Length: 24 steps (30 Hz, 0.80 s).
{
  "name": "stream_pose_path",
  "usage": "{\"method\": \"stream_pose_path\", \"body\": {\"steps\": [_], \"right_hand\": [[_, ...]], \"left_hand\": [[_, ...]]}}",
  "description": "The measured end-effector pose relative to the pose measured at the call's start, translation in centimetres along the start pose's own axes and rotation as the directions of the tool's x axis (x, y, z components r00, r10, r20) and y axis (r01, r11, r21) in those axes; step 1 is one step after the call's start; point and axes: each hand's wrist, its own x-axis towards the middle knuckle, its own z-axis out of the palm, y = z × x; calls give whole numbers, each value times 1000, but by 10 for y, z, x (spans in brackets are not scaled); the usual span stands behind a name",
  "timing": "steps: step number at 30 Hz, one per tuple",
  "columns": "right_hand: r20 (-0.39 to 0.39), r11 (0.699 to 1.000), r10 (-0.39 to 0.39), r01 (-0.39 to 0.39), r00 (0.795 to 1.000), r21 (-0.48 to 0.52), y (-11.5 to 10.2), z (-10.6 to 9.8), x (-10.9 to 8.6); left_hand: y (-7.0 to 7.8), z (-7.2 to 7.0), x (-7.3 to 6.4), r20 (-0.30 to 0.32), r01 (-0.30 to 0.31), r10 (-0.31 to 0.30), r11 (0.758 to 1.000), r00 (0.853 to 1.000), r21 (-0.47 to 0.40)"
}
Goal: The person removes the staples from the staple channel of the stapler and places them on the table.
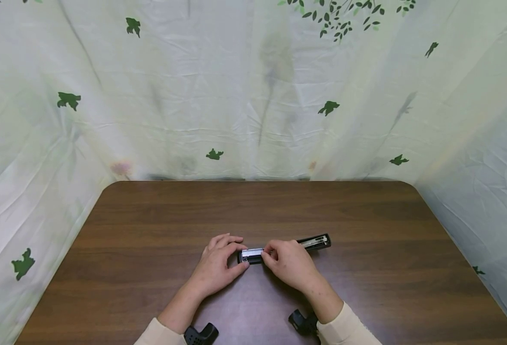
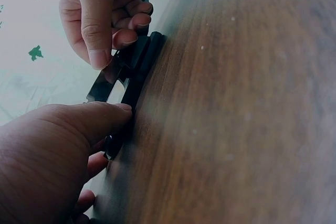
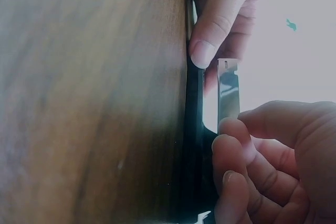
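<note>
A black stapler (image 1: 319, 241) lies opened out on the brown table, its cover folded back to the right. My left hand (image 1: 216, 264) grips the left end of its base, the thumb on the near side and fingers behind. With thumb and fingertips, my right hand (image 1: 291, 264) pinches the stapler's shiny metal magazine (image 3: 228, 90) near the middle. In the right wrist view that strip stands apart from the black base (image 3: 193, 145), leaving a bright gap between them. The right fingers hide the hinge area.
The wooden table (image 1: 150, 206) has rounded far corners. A pale curtain (image 1: 184, 96) with green leaf and bird prints hangs behind it and along both sides. Black wrist devices (image 1: 201, 334) sit at both cream sleeves (image 1: 345, 328).
</note>
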Motion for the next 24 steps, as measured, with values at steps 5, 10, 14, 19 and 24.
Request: {"method": "stream_pose_path", "body": {"steps": [5, 10, 14, 19, 24], "right_hand": [[4, 1000, -1, 1, 1000, -2, 0, 0, 0], [-6, 1000, -9, 9, 1000, -4, 0, 0, 0], [-14, 1000, -11, 11, 1000, -7, 0, 1, 0], [-13, 1000, -7, 7, 1000, -11, 0, 0, 0], [-6, 1000, 0, 0, 1000, -11, -1, 0, -1]], "left_hand": [[0, -1, -1, 2, -3, 3, 1000, 1000, -5], [0, -1, -1, 1, -4, 4, 1000, 1000, -6], [0, -1, 0, 0, -4, 4, 1000, 1000, -7], [0, -1, 0, -1, -5, 5, 1000, 1000, -7], [0, 0, 0, -2, -5, 5, 1000, 1000, -3]]}}
